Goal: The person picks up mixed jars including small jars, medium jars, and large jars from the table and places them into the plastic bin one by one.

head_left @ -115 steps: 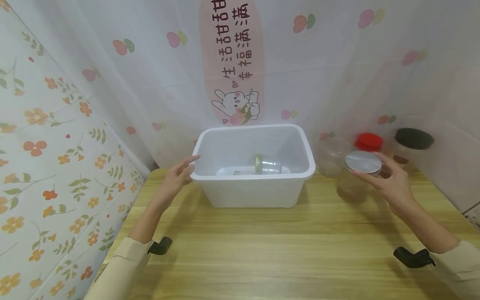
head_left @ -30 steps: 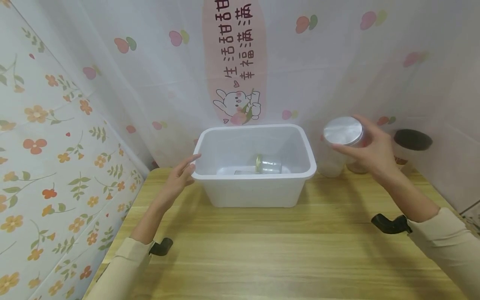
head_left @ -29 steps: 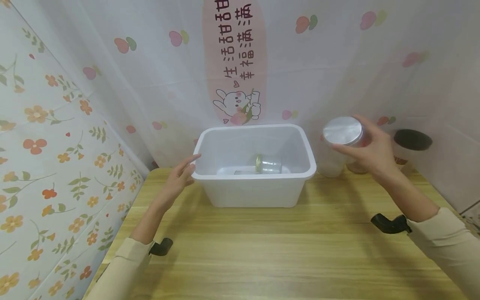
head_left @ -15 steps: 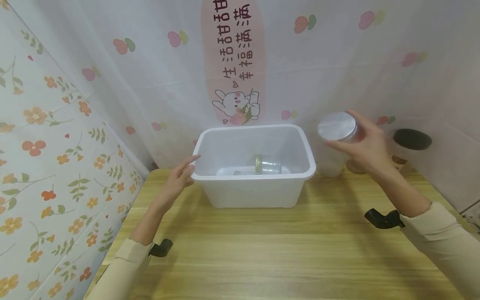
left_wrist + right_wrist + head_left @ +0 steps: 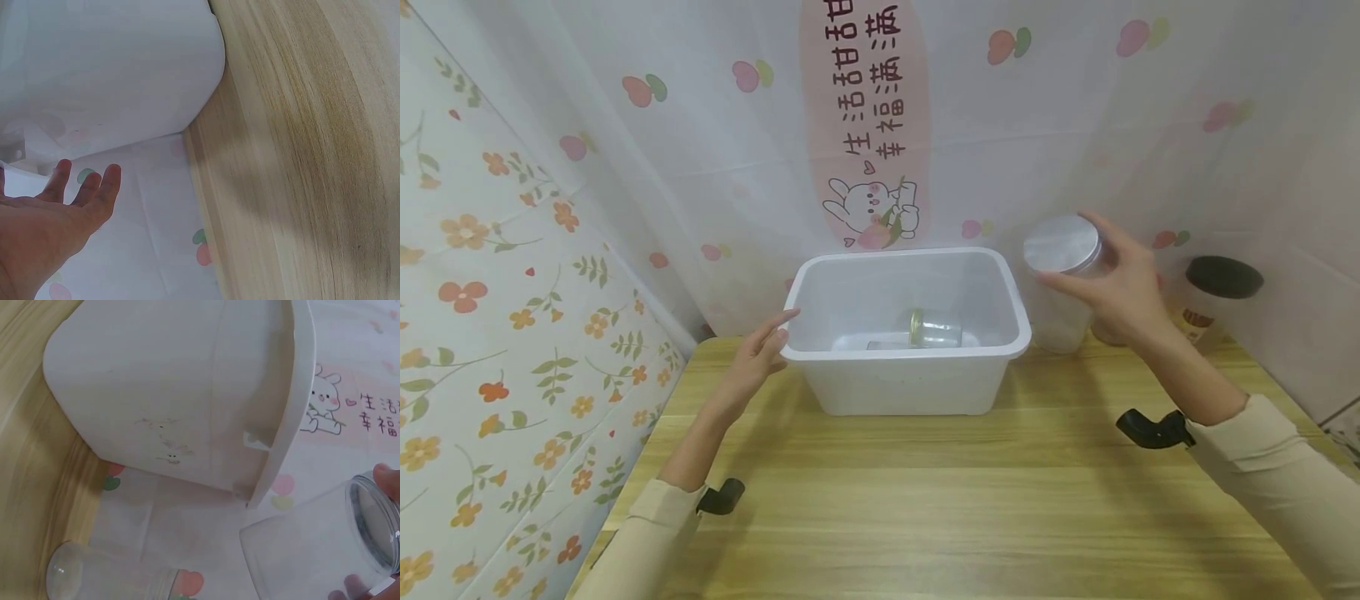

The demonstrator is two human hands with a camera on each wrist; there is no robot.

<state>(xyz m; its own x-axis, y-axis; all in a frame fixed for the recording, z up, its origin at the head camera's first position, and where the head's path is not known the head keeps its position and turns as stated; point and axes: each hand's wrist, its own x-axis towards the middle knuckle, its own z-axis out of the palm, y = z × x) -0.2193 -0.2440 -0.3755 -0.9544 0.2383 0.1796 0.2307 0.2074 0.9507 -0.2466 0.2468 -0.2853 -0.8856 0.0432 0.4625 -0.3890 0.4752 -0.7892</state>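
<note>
Clear plastic, silver-lidded, the jar [image 5: 1066,262] hung at the frame's right of centre, pinched by the curled fingers of the right hand [image 5: 1122,287], just right of the tub [image 5: 992,275] (the spread left hand [image 5: 758,352] touched its opposite rim).

We see a clear glossy jar [image 5: 1075,275] with a matt brushed-metal lid [image 5: 1062,243] beside the smooth white plastic bin [image 5: 910,375] on grained wood tabletop [image 5: 925,500].
</note>
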